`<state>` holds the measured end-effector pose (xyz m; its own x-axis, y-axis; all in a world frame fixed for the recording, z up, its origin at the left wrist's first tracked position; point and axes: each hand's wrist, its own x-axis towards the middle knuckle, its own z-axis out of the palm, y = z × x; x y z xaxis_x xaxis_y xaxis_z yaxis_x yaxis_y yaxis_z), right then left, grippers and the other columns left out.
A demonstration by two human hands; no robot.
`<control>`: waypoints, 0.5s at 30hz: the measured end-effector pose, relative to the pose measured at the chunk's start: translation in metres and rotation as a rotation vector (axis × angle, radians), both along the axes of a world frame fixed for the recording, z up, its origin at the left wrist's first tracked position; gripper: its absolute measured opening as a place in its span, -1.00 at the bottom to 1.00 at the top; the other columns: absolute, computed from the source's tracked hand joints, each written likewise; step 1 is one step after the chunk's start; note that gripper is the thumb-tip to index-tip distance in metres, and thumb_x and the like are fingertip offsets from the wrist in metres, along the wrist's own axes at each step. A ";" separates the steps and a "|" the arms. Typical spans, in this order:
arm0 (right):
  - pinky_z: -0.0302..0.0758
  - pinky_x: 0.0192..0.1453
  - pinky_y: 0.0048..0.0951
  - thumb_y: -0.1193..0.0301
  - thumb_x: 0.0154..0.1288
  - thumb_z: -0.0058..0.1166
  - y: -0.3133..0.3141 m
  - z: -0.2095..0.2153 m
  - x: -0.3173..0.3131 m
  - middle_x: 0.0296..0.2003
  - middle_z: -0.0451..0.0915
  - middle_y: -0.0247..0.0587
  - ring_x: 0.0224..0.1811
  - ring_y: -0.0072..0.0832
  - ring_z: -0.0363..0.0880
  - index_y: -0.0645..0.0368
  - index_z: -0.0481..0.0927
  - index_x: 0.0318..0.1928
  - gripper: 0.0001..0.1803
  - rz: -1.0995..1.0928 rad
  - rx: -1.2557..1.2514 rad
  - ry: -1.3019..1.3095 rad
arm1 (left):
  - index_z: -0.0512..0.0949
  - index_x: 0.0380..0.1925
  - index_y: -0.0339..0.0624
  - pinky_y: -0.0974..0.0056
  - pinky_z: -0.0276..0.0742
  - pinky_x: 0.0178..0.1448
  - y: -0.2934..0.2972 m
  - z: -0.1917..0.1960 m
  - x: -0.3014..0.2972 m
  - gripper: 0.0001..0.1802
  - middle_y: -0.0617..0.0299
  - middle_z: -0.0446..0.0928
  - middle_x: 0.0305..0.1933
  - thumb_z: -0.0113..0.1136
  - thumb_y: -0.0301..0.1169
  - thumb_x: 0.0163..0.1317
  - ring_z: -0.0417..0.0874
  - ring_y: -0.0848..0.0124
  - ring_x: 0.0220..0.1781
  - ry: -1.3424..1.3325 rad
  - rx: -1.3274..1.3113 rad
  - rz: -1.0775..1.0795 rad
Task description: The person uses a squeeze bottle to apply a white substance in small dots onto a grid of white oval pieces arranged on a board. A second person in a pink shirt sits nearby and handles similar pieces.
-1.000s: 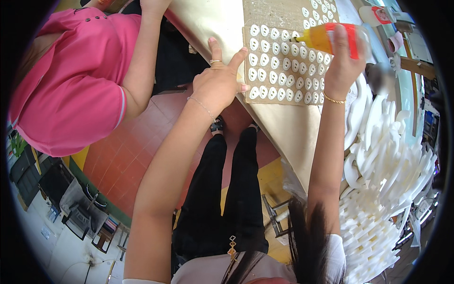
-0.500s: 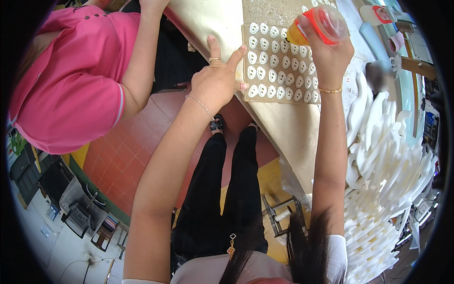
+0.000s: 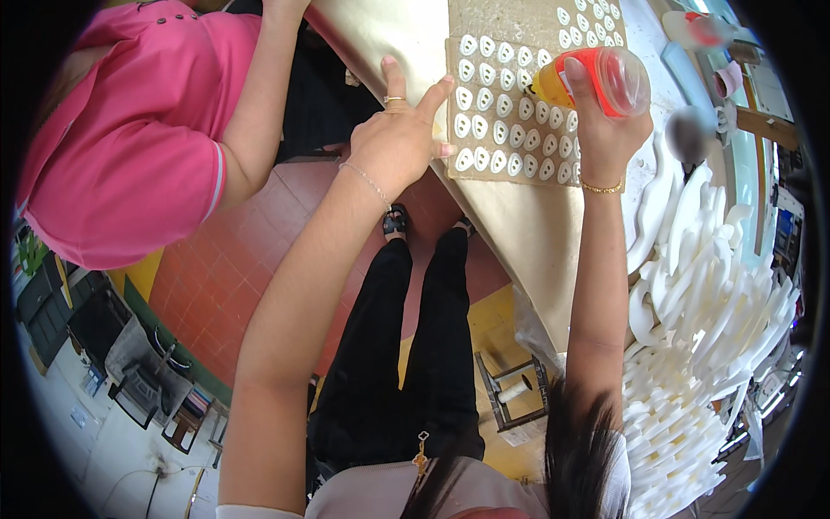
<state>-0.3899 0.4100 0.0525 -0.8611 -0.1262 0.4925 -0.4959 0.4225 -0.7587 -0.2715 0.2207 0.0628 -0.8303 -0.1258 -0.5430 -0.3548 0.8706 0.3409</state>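
My right hand [image 3: 612,143] is wrapped round a squeeze bottle [image 3: 596,80] with a red body, a clear base and a yellow nozzle end. The bottle is tilted, its dark tip pointing left and down over a brown board [image 3: 456,102]. Rows of small white rounded pieces [image 3: 499,131] lie on that board, many with dark marks in the middle. Whether the tip touches a piece I cannot tell. My left hand [image 3: 393,147] is open, fingers spread, with fingertips at the board's left edge. The pieces behind my right hand are hidden.
The board rests on a table with a pale gold cover [image 3: 527,216]. More white pieces [image 3: 588,24] lie farther back. A heap of white foam-like strips [image 3: 683,346] fills the right side. At the left sits a person in a pink shirt [image 3: 147,147]. A small stool [image 3: 514,389] stands below.
My right hand and the bottle have shifted slightly nearer and to the right, so the tip is over a lower spot on the board. My left hand stays at the board's edge.
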 end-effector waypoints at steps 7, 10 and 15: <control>0.54 -0.17 -0.54 0.28 0.01 0.48 -0.003 0.007 0.015 -0.33 0.66 -0.29 -0.33 -0.59 0.60 0.27 0.63 -0.20 -0.58 0.080 0.075 0.028 | 0.03 0.41 0.35 0.05 0.59 0.04 -0.001 0.003 0.001 -0.13 -0.48 -0.39 0.45 0.27 -0.07 0.15 0.62 -0.12 -0.02 -0.012 0.000 0.013; 0.55 -0.18 -0.53 0.29 0.00 0.49 -0.005 0.008 0.018 -0.33 0.67 -0.29 -0.33 -0.58 0.61 0.27 0.63 -0.20 -0.58 0.126 0.084 0.043 | 0.02 0.41 0.37 0.05 0.58 0.05 0.001 0.005 -0.001 -0.13 -0.46 -0.39 0.46 0.26 -0.06 0.16 0.61 -0.13 0.00 -0.027 -0.024 0.003; 0.51 -0.36 -0.52 0.28 -0.13 0.55 -0.016 0.001 0.005 -0.44 0.63 -0.28 -0.44 -0.49 0.61 0.18 0.65 -0.36 -0.63 0.155 0.110 0.239 | 0.01 0.42 0.35 0.05 0.58 0.06 0.002 0.007 -0.003 -0.13 -0.47 -0.40 0.45 0.25 -0.07 0.17 0.61 -0.13 0.01 -0.054 -0.019 0.002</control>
